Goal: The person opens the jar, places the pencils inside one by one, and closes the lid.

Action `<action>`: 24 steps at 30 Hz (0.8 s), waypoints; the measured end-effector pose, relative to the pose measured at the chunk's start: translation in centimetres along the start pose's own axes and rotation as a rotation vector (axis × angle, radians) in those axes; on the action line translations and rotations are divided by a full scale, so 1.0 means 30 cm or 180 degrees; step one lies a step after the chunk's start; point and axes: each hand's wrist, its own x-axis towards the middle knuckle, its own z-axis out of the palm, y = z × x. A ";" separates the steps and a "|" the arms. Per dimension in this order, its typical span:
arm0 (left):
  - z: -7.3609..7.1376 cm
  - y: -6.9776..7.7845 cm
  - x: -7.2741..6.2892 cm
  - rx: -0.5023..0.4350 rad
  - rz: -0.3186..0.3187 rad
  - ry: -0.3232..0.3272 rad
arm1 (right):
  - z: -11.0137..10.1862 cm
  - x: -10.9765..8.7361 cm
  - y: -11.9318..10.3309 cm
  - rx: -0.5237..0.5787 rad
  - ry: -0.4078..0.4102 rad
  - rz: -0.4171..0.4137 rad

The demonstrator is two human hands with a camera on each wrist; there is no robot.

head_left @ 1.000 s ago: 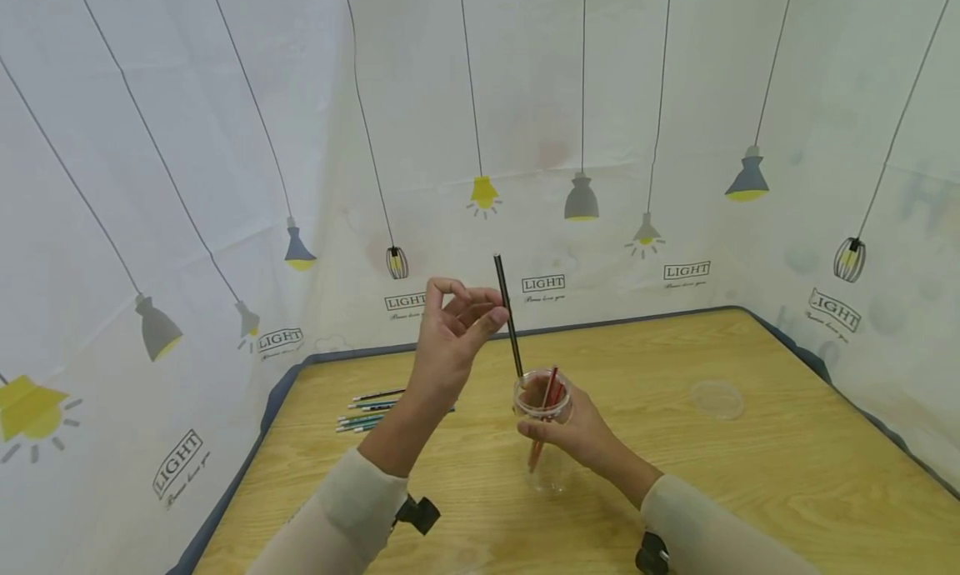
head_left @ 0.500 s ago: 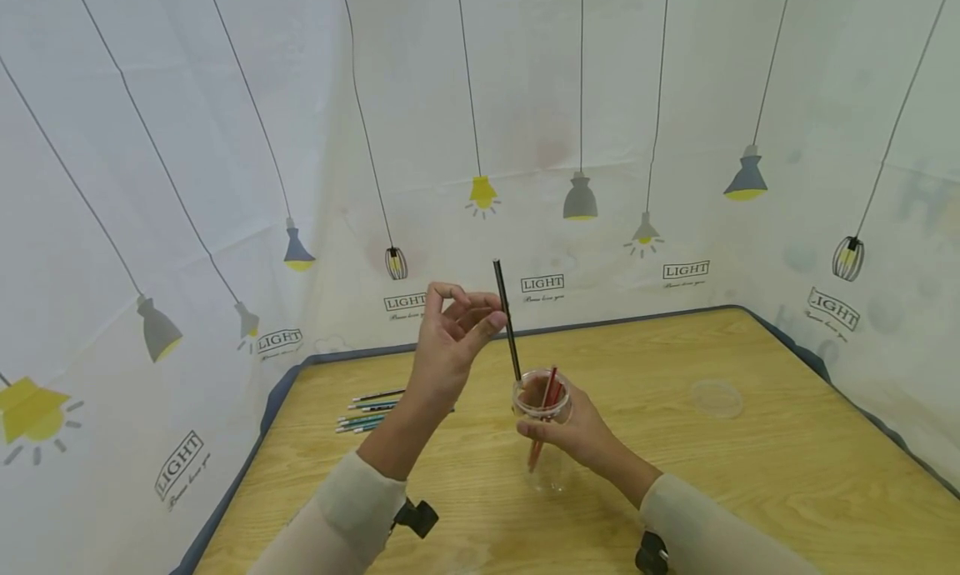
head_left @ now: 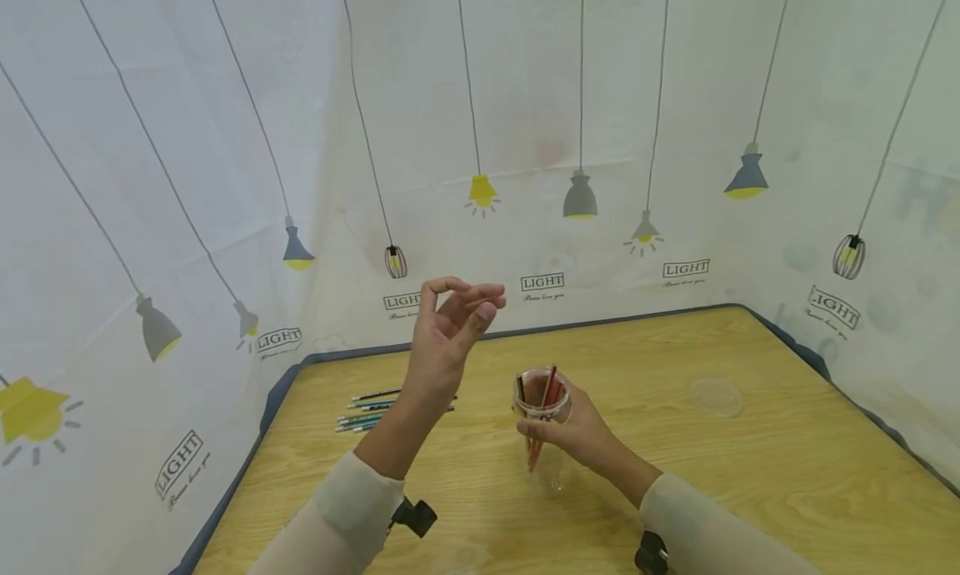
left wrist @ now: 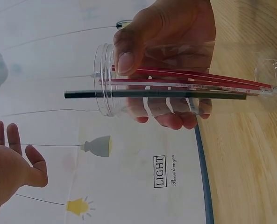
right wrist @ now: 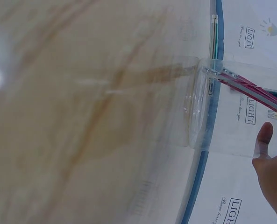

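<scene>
My right hand (head_left: 581, 432) grips a clear plastic jar (head_left: 557, 473) just above the table, fingers wrapped round its side. Two red pencils (left wrist: 199, 76) lean inside the jar. Beside them stands a black pencil (left wrist: 152, 94), its top end past the rim and its lower end short of the jar's bottom in the left wrist view. Up and left of the jar mouth, my left hand (head_left: 442, 329) holds nothing; its thumb and fingertips are apart. In the right wrist view the right hand's thumb (right wrist: 265, 135) shows against the jar.
Several pencils (head_left: 367, 410), mostly teal and dark, lie in a loose pile on the wooden table (head_left: 637, 367) at left, partly behind my left forearm. A clear round lid (head_left: 716, 398) lies flat at right. A lamp-printed cloth wall (head_left: 600, 250) borders the table.
My left hand has let go of the black pencil, which has dropped down into the jar. The left hand has drawn slightly left; the right hand and jar have stayed in place.
</scene>
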 end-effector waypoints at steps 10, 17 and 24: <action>-0.012 0.001 -0.009 0.0053 -0.0036 -0.0018 | 0.005 0.005 0.000 0.0042 0.0025 -0.0048; -0.014 0.002 -0.010 0.0022 -0.0022 -0.0040 | 0.004 0.005 -0.001 0.0038 0.0040 -0.0080; -0.016 -0.001 -0.014 -0.0002 -0.0061 -0.0036 | 0.007 0.004 -0.001 -0.0008 0.0047 -0.0043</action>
